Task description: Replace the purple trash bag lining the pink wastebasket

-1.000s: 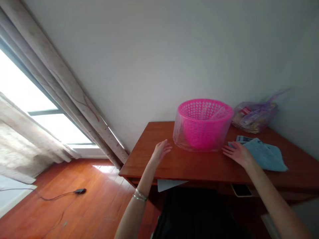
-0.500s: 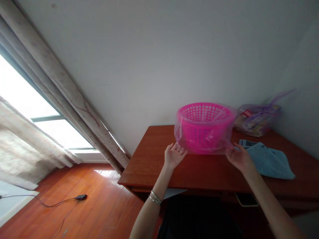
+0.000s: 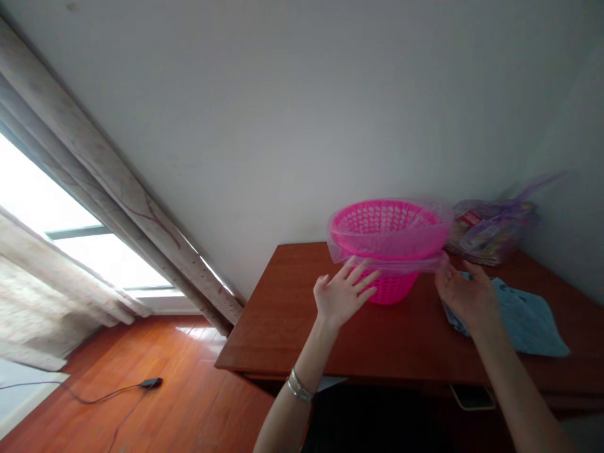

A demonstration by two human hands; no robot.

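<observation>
A pink perforated plastic basket (image 3: pixel 391 290) stands on the brown desk. A clear plastic bag (image 3: pixel 401 242) is draped round its rim and upper wall, with its loose edge gathered in a band across the front. In front of the basket, my left hand (image 3: pixel 346 292) is open, palm towards me, its fingers spread against or just before the bag's lower edge. At the bag's right end is my right hand (image 3: pixel 462 292), thumb held apart from the fingers. Those fingers touch the plastic and are slightly blurred. On my left wrist are silvery bangles (image 3: pixel 299 387).
A light blue cloth-like piece (image 3: pixel 531 321) lies on the desk (image 3: pixel 292 314) at the right. Behind it sits a tied purple translucent bag (image 3: pixel 495 229) of packets. A phone (image 3: pixel 473 396) shows below the desk edge; a cable with a black adapter (image 3: pixel 151 382) lies on the floor.
The bag's front edge has moved up from the basket's base towards its rim, baring the lower wall. My left fingers have spread, and both hands have shifted slightly right.
</observation>
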